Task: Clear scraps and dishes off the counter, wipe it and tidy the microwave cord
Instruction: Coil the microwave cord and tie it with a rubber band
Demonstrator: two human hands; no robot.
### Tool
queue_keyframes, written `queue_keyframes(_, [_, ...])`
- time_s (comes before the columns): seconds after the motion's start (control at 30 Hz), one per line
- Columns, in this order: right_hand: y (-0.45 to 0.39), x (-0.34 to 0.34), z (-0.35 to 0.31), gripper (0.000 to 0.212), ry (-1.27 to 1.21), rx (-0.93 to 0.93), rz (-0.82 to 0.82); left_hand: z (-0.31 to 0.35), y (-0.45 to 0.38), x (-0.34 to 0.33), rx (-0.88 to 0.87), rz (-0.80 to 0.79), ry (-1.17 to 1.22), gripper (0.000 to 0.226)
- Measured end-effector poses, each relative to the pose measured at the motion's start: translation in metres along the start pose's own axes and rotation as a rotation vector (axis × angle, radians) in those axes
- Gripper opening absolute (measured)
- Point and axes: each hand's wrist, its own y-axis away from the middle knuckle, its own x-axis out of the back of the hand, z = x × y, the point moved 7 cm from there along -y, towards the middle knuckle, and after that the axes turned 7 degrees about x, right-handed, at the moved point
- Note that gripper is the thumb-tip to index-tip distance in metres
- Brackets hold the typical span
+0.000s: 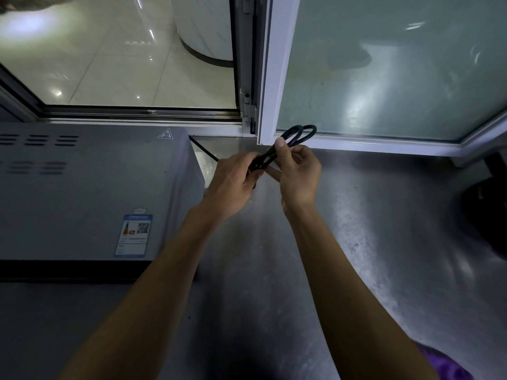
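Note:
A black microwave cord (297, 134) is folded into loops above the steel counter (343, 229), just right of the grey microwave (90, 193). My left hand (233, 185) grips the lower end of the bundle. My right hand (297, 176) pinches the loops higher up, thumb on top. The loop ends stick out past my right thumb toward the window frame. One strand of the cord (203, 149) runs from behind the microwave's back corner into my left hand.
An open white-framed window (274, 78) swings in over the counter's back edge, close to the cord loops. A frosted pane (397, 78) fills the right. A dark object (485, 212) sits at the counter's right edge. Purple cloth (444, 363) shows at the bottom right.

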Motion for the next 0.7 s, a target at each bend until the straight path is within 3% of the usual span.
queue_keyframes(0.2, [0.003, 0.001, -0.002, 0.026, 0.076, 0.076, -0.1, -0.008, -0.002, 0.003, 0.077, 0.044, 0.16, 0.023])
queue_keyframes(0.4, [0.02, 0.006, 0.018, 0.038, 0.538, 0.123, -0.293, -0.019, -0.003, 0.007, 0.223, 0.097, 0.297, 0.02])
queue_keyframes(0.57, [0.029, -0.007, 0.023, 0.036, 0.575, 0.173, -0.401, -0.02, -0.001, 0.005, 0.23, 0.086, 0.31, 0.018])
queue_keyframes(0.7, [0.03, -0.01, 0.021, 0.019, 0.51, 0.194, -0.38, -0.023, 0.0, 0.003, 0.227, 0.072, 0.301, 0.021])
